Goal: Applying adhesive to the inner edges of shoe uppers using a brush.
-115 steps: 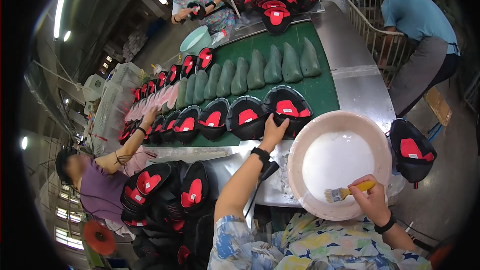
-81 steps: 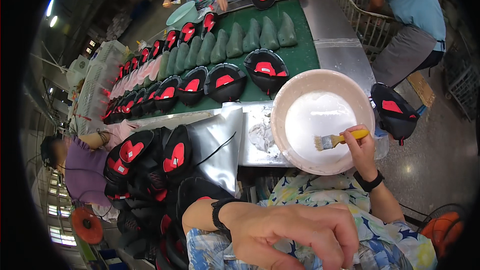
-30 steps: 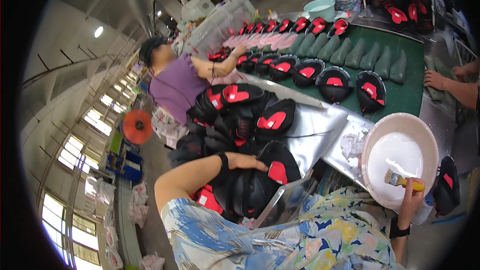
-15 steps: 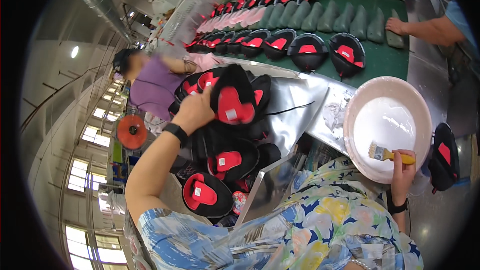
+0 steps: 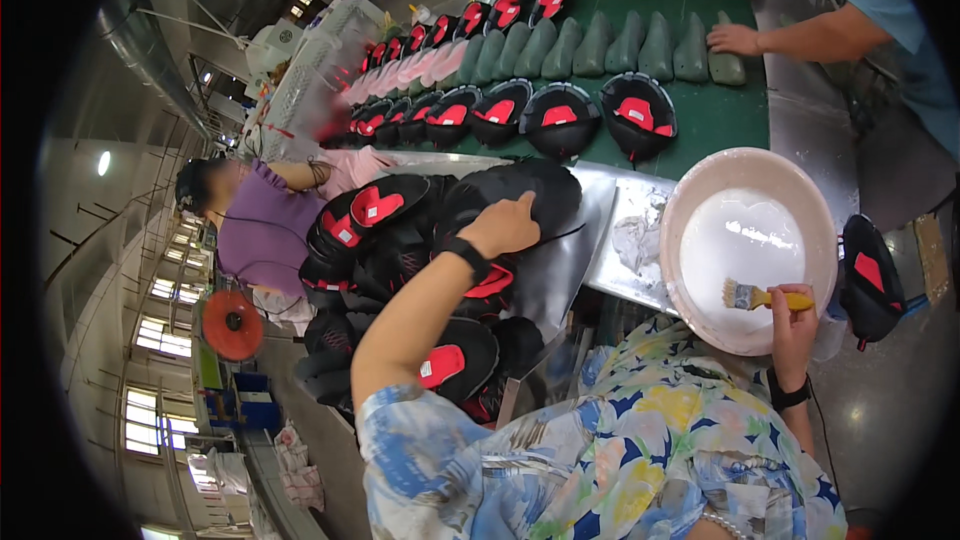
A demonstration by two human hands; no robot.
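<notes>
My left hand [image 5: 503, 227] grips a black shoe upper [image 5: 545, 190], its dark outer side turned up, over a heap of similar uppers. Some fingers are hidden against the fabric. Low in my right hand [image 5: 792, 325] is a paintbrush [image 5: 745, 295], held by its yellow handle. Its bristles hang over the white liquid [image 5: 745, 230] in a pale pink basin [image 5: 672, 215]. Among the heaped uppers one black upper with red lining [image 5: 375, 205] lies on top, left of my left hand.
A green conveyor belt [image 5: 725, 115] carries rows of black-and-red uppers and dark green shoe lasts [image 5: 610, 45]. A co-worker's hand [image 5: 735, 40] touches the end last. Another person in purple [image 5: 262, 225] stands at left, near an orange fan [image 5: 232, 325]. One upper [image 5: 870, 280] sits right of the basin.
My left hand has moved right toward the basin with an upper, whose red inside has turned out of sight. The brush stays over the basin. The whole view has shifted.
</notes>
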